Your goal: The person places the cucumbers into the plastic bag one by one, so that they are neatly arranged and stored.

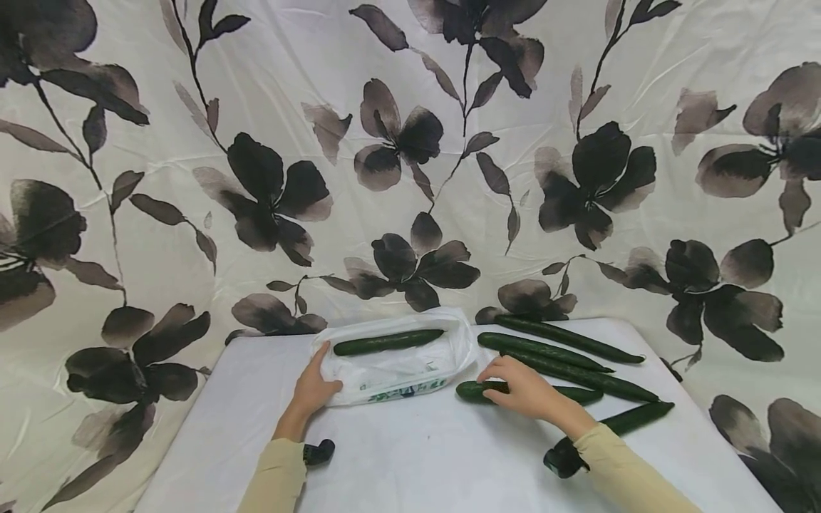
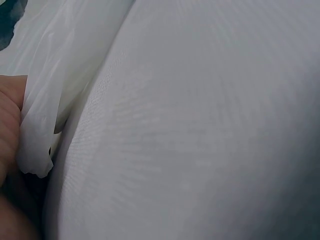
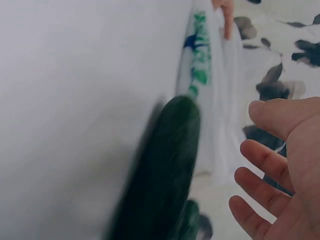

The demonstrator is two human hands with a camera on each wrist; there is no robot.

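A white translucent plastic bag [image 1: 391,370] with green print lies with its mouth spread at the table's far middle, and one cucumber [image 1: 388,342] is inside it. My left hand [image 1: 312,388] holds the bag's left edge; in the left wrist view a fold of the plastic bag [image 2: 42,110] hangs over the fingers. Just above another cucumber [image 1: 471,391], to the right of the bag, hovers my right hand [image 1: 522,390]. In the right wrist view its fingers are spread and stand apart from that cucumber [image 3: 162,170].
Several more cucumbers [image 1: 571,338] lie at the table's right side, roughly side by side, with one cucumber [image 1: 641,417] partly behind the right forearm. A white cloth covers the table [image 1: 410,456]. A floral curtain [image 1: 410,178] hangs behind its far edge.
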